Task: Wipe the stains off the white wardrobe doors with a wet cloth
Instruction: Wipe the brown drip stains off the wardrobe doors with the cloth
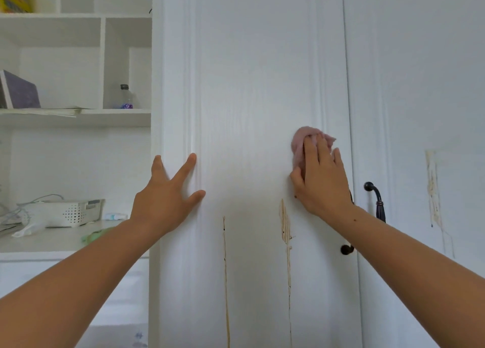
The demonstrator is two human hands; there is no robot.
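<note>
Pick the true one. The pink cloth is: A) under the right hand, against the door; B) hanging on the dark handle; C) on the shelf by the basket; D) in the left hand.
A: the right hand presses the pink cloth against the door, above the brown streaks; the left hand holds nothing.

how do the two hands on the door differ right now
The left hand lies bare on the door, fingers spread wide, near its left edge; the right hand presses a pink cloth near the right edge, fingers together. Both rest on the same door, above the brown stains.
</note>
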